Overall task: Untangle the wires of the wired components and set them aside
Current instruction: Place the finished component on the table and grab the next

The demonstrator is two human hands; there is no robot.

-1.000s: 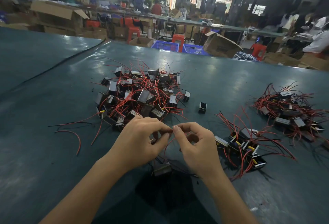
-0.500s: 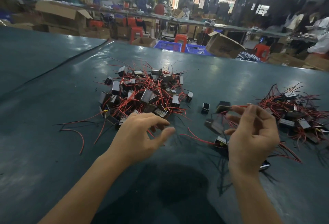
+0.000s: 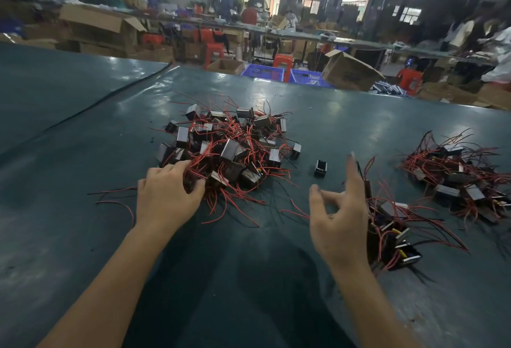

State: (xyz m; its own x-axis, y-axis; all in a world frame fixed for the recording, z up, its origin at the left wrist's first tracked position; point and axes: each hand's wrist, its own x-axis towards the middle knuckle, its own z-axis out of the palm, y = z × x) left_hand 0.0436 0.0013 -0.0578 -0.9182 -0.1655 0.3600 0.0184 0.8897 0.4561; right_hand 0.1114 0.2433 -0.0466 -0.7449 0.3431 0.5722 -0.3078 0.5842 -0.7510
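Red-wired tangle (image 3: 229, 148): big heap of little dark blocks with red and black leads, mid-surface, right ahead of the left hand.
Left hand (image 3: 168, 195): dug into the near-left edge of the heap, fingers (image 3: 177, 166) and thumb curled round a dark component (image 3: 193, 181) at the rim.
Right hand (image 3: 340, 217): hanging over the surface with nothing in it, fingers loose and spread, index sticking up.
Near bunch (image 3: 395, 231): smaller cluster just beside the right hand, partly hidden behind it, wires fanning off to the right.
Far bunch (image 3: 456, 179): another cluster further right, well apart from the tangle.
Stray block (image 3: 320, 168): sits alone between the tangle and the right hand.
Surface (image 3: 83, 154): dark green, kinda shiny, with loose wires (image 3: 119, 203) lying left of the left hand.
Background: cardboard box (image 3: 351, 73) and blue crates (image 3: 262, 72) past the far edge, pretty blurry.
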